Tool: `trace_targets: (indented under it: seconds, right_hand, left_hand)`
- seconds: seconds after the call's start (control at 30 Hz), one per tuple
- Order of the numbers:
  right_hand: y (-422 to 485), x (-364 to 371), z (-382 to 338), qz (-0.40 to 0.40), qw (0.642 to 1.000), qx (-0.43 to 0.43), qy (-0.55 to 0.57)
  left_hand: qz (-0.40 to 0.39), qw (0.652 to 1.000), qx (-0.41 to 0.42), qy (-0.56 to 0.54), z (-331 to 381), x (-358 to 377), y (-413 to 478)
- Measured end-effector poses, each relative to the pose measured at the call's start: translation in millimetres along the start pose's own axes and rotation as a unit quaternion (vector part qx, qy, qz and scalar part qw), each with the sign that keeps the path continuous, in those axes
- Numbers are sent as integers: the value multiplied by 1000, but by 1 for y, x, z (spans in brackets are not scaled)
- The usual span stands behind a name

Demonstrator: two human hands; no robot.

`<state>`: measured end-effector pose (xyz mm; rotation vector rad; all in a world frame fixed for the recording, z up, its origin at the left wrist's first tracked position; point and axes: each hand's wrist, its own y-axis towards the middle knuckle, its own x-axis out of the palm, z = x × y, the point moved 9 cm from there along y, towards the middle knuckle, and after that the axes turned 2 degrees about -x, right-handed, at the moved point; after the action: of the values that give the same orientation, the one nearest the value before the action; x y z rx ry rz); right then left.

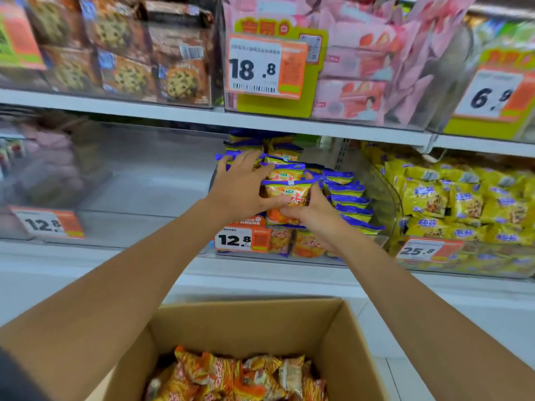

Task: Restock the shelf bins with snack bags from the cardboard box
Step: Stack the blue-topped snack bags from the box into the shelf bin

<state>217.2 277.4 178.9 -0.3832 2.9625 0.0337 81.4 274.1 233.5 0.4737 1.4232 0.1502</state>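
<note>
Orange snack bags (348, 199) already stack high in the middle shelf bin (386, 195); the right hand (314, 217) pinches one more bag (286, 196) at the front, the left hand (240, 183) spread over the pile. The near cardboard box (289, 322) holds many more.

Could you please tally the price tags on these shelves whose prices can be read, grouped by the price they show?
12.8 tags: 2
18.8 tag: 1
6.8 tag: 1
25.8 tag: 1
Total: 5
An orange label at the top left shows no readable price, so it is left out.
</note>
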Motion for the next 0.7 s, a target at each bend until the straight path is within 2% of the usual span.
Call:
trace_targets:
  seconds: [0.13, 0.2, 0.3, 0.37, 0.63, 0.7]
  right_hand:
    - [-1, 1, 5, -45, 998, 40, -34]
    - [5, -3, 2, -47, 997, 44, 37]
    - [20, -31, -10, 62, 976, 4, 211]
    - [31, -42, -14, 107, 968, -6, 227]
    - [73, 0, -21, 35, 968, 58, 241]
    - [77, 0, -18, 14, 968, 52, 244]
  left_hand:
    - [-12, 1000, 1, -10, -1, 3, -2]
    - [-17, 1000, -2, -25, 0, 4, -1]
    - [-21, 999, -10, -47, -1, 5, 1]
    - [-17, 999, -10, -48, -1, 5, 1]
    - [23, 999, -13, -37, -6, 11, 2]
    - [24, 999, -12, -36, -7, 12, 3]
